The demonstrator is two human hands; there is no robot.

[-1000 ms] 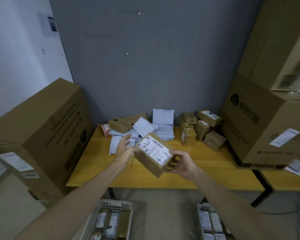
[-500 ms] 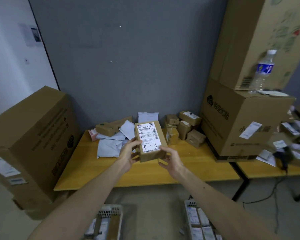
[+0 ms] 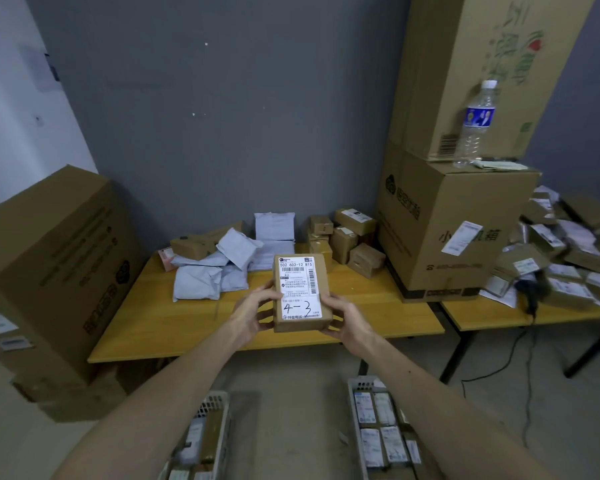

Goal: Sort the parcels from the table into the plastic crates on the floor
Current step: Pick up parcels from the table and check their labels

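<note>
I hold a small brown cardboard parcel [image 3: 300, 292] upright above the front of the yellow table [image 3: 361, 323]. Its white label faces me and is hand-marked "4-3". My left hand [image 3: 253, 311] grips its left side and my right hand [image 3: 343, 318] grips its right side and lower corner. Behind it on the table lie grey mailer bags [image 3: 208, 275] and several small brown boxes [image 3: 347, 242]. Two pale plastic crates stand on the floor below: the left crate [image 3: 219, 410] and the right crate [image 3: 355, 403], both holding parcels.
A big carton [image 3: 45, 271] leans at the table's left end. Two stacked cartons [image 3: 454, 220] fill its right end, with a water bottle [image 3: 475, 123] on the lower one. A second table [image 3: 492, 315] at the right carries a heap of parcels and a cable.
The parcel has turned from tilted to upright with the label square to me. My view has shifted right, bringing the bottle and the second table into sight.
</note>
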